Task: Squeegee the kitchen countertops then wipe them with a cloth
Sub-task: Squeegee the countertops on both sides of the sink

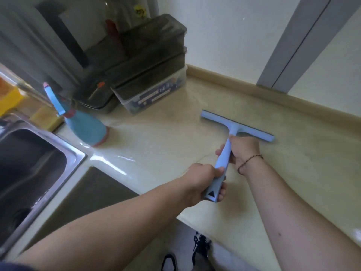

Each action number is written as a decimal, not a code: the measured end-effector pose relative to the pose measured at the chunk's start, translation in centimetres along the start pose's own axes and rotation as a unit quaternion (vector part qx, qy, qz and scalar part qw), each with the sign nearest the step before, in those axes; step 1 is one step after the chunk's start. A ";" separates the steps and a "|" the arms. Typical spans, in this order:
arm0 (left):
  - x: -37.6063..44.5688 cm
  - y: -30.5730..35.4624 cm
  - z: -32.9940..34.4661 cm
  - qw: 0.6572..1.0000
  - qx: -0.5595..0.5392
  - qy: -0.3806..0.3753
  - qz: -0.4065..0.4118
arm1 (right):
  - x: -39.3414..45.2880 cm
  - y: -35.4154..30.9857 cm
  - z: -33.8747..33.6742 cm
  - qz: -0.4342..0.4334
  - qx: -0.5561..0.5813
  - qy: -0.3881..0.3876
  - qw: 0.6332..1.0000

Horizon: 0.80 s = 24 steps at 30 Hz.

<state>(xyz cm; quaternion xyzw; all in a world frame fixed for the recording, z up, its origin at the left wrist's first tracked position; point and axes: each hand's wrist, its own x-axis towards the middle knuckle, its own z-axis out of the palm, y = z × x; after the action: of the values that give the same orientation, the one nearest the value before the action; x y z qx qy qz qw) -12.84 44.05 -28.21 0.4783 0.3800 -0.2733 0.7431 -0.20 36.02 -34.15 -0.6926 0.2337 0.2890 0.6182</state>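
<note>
A light blue squeegee [233, 128] lies with its wide blade flat on the beige countertop [293, 163], handle pointing toward me. My right hand [244, 151], a thin bracelet at its wrist, is closed around the upper handle just below the blade. My left hand [203, 180] grips the grey lower end of the handle near the counter's front edge. No cloth is in view.
A blue spray bottle [84, 124] stands left of the squeegee beside the steel sink [35, 153]. Stacked dark-lidded plastic boxes [148, 75] sit at the back against the wall. A yellow sponge [46, 117] lies behind the sink. A raised lip [254, 89] runs along the wall.
</note>
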 end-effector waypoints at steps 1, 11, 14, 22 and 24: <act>-0.7 -1.0 -0.5 1.000 0.002 -0.003 -0.003 | -1.0 0.8 0.2 0.003 0.001 0.001 1.000; -5.8 -8.9 -4.4 1.000 0.007 -0.007 0.005 | -9.7 7.3 1.6 0.001 -0.001 0.024 1.000; -6.9 -10.4 -4.9 1.000 0.012 -0.008 0.002 | -11.3 8.6 1.7 -0.002 0.000 0.033 0.999; -9.4 -13.8 -5.9 1.000 0.008 -0.001 0.007 | -14.9 11.4 2.0 -0.006 -0.003 0.037 0.999; -10.0 -14.5 -6.0 1.000 0.009 0.000 0.008 | -15.7 12.1 2.1 -0.004 0.002 0.035 0.999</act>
<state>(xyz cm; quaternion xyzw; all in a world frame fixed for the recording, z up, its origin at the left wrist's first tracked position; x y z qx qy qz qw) -31.45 44.31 -28.73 0.4884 0.3733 -0.2706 0.7409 -20.00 36.02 -32.19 -0.7019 0.2530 0.2614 0.6124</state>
